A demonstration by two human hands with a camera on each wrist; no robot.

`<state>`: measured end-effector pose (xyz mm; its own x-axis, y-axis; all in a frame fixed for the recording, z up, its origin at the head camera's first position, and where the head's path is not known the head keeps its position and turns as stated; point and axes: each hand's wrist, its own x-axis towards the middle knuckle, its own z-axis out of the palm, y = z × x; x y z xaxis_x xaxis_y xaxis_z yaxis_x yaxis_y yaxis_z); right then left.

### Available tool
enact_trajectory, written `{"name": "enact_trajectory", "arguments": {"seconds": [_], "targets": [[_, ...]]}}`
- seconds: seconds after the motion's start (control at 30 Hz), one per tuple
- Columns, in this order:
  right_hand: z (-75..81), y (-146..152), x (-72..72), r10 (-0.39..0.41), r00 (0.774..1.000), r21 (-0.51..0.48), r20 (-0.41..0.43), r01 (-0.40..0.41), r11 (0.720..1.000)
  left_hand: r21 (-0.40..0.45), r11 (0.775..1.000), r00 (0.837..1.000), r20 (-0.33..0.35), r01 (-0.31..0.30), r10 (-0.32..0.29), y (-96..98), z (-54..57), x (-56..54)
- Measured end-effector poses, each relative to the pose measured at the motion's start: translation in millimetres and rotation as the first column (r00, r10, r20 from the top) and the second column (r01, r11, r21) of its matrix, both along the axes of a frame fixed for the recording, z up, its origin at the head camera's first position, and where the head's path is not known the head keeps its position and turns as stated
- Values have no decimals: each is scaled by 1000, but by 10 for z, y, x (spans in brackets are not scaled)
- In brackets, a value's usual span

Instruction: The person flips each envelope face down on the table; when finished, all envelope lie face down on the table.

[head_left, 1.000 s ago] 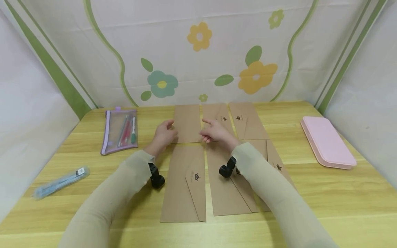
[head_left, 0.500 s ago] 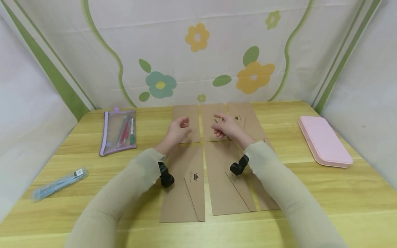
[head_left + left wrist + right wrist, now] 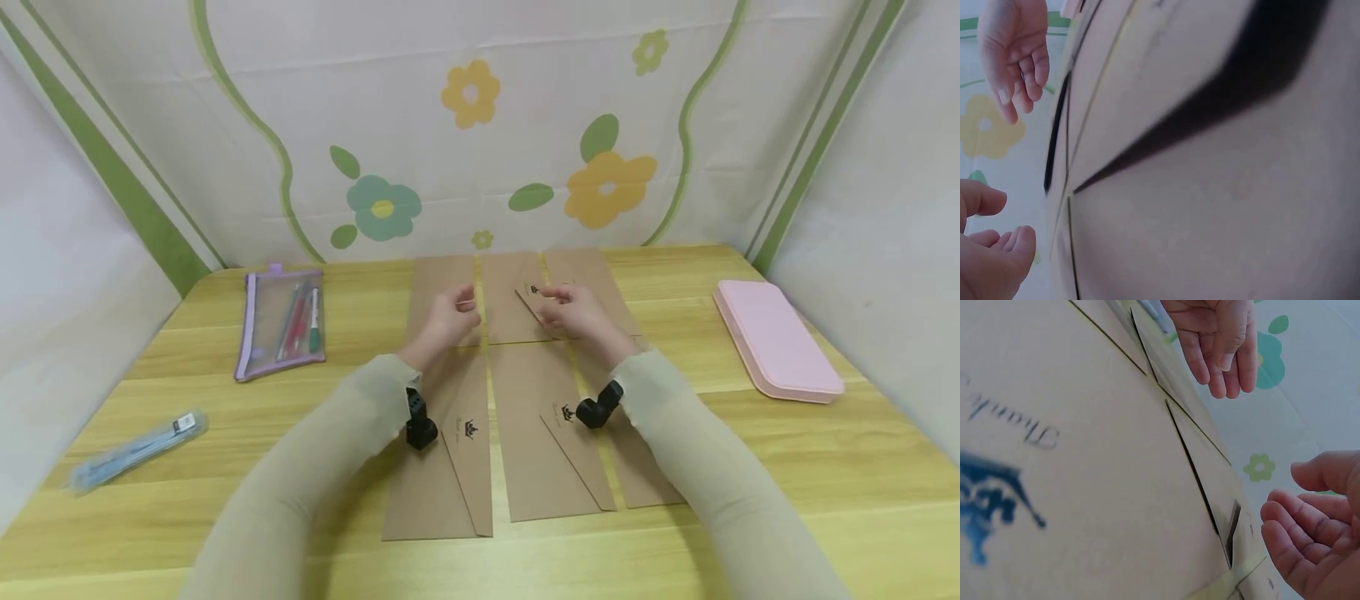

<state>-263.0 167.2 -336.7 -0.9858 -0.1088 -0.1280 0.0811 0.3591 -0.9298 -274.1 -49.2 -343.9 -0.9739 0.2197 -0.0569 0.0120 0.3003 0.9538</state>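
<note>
Several brown kraft envelopes lie in two rows on the table, their flaps printed with a black crown and small lettering. My left hand [image 3: 448, 319] hovers over the back left envelope [image 3: 433, 279], fingers loosely bent and holding nothing. Over the back middle envelope [image 3: 506, 308] and the back right envelope [image 3: 600, 279] is my right hand [image 3: 579, 313], also holding nothing. Both wrist views show the hands apart, palms facing each other, above the paper. In front lie the front left envelope [image 3: 420, 500], the front middle envelope [image 3: 532, 467] and a front right one, partly hidden by my right sleeve.
A purple-edged mesh pouch [image 3: 262, 321] with pens lies at the back left. Nearer on that side is a clear packet of blue sticks [image 3: 138, 450]. A pink case [image 3: 780, 337] sits on the right. A flower-printed curtain [image 3: 480, 167] closes the back of the table [image 3: 247, 450].
Both hands have shifted to the right above the envelopes. The left came from beside the back left envelope to over it. The envelopes keep their layout.
</note>
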Motion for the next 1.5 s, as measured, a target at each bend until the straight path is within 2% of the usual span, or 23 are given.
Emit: {"name": "enact_trajectory", "arguments": {"seconds": [0.13,0.33,0.5,0.6,0.7,0.83,1.0,1.3,1.5], "targets": [[-34,77,27,-9,1000,6,24,9,1000,-75,996,999,7,39,-39,51,-58,-40],[-65,134,63,8,1000,37,20,-9,999,-210,971,992,-17,117,-123,111,-71,-35],[-91,165,76,12,1000,63,15,-13,998,-234,960,988,21,156,-156,154,-43,-9],[-103,164,65,17,1000,81,18,-18,997,-232,960,987,53,158,-150,160,-34,2],[-112,151,50,25,999,85,23,-27,996,-201,968,987,85,150,-135,159,-41,3],[-130,132,37,28,999,94,23,-30,995,-112,987,985,136,119,-104,156,-77,-21],[-143,120,35,28,999,99,18,-30,995,-57,997,987,153,61,-51,168,-96,-27],[-159,116,6,18,999,81,31,-20,997,67,997,982,186,-43,30,159,-67,5],[-152,101,7,6,999,80,32,-8,997,120,991,984,175,-55,33,135,-65,2]]}}
